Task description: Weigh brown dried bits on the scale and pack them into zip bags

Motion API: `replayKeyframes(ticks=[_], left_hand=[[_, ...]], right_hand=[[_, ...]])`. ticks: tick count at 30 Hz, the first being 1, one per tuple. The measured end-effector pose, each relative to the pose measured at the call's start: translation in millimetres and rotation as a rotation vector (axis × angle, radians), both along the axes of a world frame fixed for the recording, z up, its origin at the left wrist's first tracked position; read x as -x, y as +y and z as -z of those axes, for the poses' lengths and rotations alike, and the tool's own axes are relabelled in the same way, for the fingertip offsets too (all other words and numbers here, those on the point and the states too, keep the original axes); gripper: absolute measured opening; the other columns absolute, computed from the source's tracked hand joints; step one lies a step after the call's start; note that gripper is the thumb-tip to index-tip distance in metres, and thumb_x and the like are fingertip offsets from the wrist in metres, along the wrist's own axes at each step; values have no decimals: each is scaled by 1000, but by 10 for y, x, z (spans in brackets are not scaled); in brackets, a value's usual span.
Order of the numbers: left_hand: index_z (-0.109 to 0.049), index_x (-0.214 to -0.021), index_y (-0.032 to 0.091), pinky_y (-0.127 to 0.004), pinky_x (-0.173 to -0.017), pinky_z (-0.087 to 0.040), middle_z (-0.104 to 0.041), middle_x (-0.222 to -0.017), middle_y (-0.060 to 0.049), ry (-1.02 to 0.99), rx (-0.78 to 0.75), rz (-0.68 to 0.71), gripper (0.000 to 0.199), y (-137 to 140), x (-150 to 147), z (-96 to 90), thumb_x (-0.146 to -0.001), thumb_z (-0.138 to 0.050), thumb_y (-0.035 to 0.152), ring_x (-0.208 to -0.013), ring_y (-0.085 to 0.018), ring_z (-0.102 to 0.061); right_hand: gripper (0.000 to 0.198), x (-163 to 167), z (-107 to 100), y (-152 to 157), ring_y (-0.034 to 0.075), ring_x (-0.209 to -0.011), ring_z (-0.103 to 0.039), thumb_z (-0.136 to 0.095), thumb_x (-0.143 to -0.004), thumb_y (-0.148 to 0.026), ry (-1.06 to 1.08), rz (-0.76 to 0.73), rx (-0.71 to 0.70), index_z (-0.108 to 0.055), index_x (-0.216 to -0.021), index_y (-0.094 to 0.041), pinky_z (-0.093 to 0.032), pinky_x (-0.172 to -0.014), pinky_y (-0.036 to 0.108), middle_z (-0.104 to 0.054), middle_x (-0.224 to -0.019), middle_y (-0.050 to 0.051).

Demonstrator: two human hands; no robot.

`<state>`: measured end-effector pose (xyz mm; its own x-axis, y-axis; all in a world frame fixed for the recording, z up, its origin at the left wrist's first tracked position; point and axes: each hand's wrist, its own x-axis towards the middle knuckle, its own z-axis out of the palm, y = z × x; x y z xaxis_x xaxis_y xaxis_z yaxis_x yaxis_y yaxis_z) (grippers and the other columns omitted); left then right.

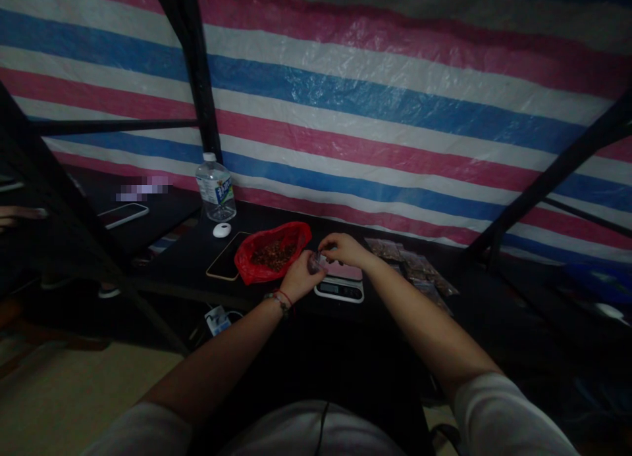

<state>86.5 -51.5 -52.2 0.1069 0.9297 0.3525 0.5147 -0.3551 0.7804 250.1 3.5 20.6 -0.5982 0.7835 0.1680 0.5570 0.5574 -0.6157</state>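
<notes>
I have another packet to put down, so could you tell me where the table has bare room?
Bare table lies left of the phone, below the water bottle. It is crowded from the red bag past the scale to the filled packets.

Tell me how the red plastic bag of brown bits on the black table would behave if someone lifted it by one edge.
The red plastic bag would probably sag and fold, since its thin film already lies crumpled. It lies open with brown bits heaped inside, so lifting one edge would likely spill them onto the black table. The glossy film may also be slippery.
</notes>
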Motion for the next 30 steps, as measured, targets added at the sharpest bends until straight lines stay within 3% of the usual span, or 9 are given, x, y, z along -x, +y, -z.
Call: replayKeyframes(ticks=[4, 11, 17, 24, 30], left_hand=[[-53, -101, 18, -31, -74, -47, -62, -92, -5, -22, -32, -12, 36, -7, 6, 33, -74, -64, 37, -84, -20, -61], [-52, -105, 16, -33, -79, -48, -63, -97, -7, -71, -84, -13, 38, 10, 7, 81, -73, -64, 34, -90, -22, -61], [-51, -113, 15, -34, -83, -47, -62, -103, -9, -114, -104, -14, 47, 36, 4, 95, -73, -66, 33, -95, -22, -61], [-54, -99, 17, -30, -72, -47, -62, -88, -3, -95, 3, -46, 35, 23, 15, 43, -74, -64, 39, -79, -18, -60], [-54, -98, 18, -29, -72, -47, -62, -87, -3, -93, 0, -32, 33, 18, 12, 47, -73, -65, 37, -78, -17, -60]], right_hand=[[19, 180, -12, -126, 14, -78, -63, -61, -69, -7, -26, -71, -87, -71, -83, -17, -47, -73, 24, -69, -84, 2], [31, 213, -63, -147, 14, -82, -64, -63, -70, -7, -78, -144, 15, -68, -99, -15, -48, -77, 25, -69, -93, 4], [27, 277, -151, -148, 14, -84, -63, -59, -73, -6, -104, -145, -54, -68, -97, -15, -47, -78, 25, -69, -92, 4], [25, 123, -146, -194, 8, -64, -59, -46, -81, -7, -9, 63, -67, -67, -92, -15, -46, -64, 20, -66, -89, 2], [24, -97, -52, -184, 12, -77, -63, -49, -80, -8, -134, 168, -105, -69, -92, -14, -46, -72, 22, -69, -91, 6]])
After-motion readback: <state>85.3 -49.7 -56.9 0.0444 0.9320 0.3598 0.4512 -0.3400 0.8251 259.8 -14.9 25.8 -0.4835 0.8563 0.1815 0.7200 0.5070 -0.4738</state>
